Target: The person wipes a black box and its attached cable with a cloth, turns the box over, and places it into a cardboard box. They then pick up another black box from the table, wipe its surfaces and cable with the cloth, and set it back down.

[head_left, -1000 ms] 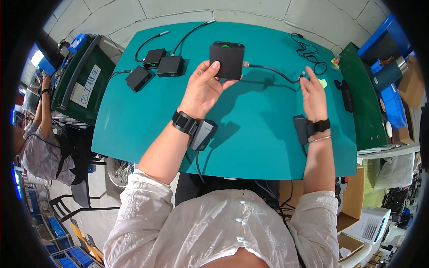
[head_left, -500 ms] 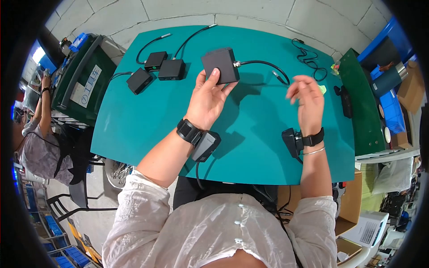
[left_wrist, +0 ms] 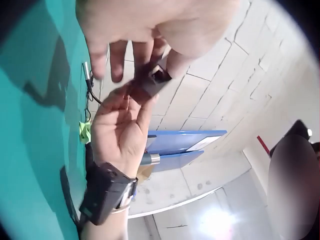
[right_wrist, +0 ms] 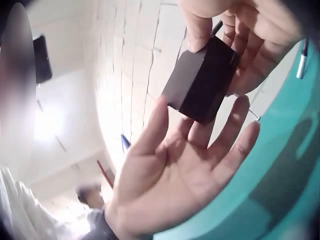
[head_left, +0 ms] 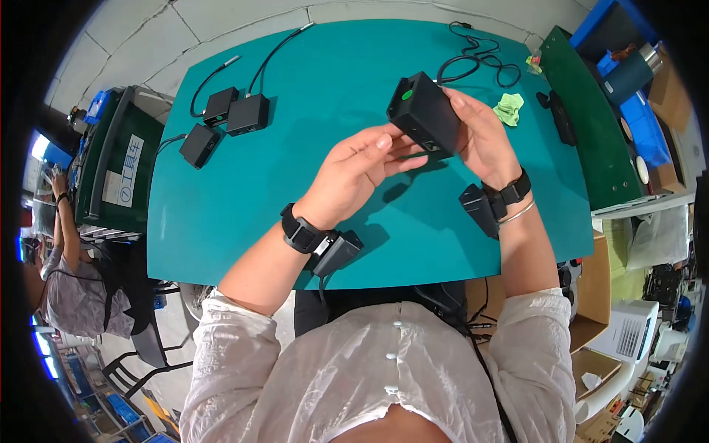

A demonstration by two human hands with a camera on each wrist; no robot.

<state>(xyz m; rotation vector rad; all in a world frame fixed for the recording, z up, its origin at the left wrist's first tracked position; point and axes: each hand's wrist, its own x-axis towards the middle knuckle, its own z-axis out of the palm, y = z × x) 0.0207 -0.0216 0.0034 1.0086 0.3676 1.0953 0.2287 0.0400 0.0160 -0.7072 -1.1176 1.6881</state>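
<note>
In the head view a small black box (head_left: pixel 436 111) with a round green sticker and a port opening is held tilted above the teal table (head_left: pixel 295 184). My right hand (head_left: pixel 487 140) grips its right side, thumb on top and fingers mostly hidden behind. At the lower left end, my left hand (head_left: pixel 347 173) pinches the box between thumb and fingers; the right wrist view has that thumb (right_wrist: pixel 159 122) right at a corner. Its outer fingers stay extended. A black cable (head_left: pixel 459 76) shows behind the box, partly hidden by it.
Several black boxes (head_left: pixel 247 114) with short cables lie at the table's back left. A thin black cable (head_left: pixel 480 55) is coiled at the back right, near a crumpled light-green piece (head_left: pixel 509 109). Green cabinets (head_left: pixel 122 159) flank the table. Another person (head_left: pixel 77 295) is at far left.
My right hand has left the cable's free end and taken hold of the box. The box has shifted right and turned, and my left hand has moved from its underside to its lower left end.
</note>
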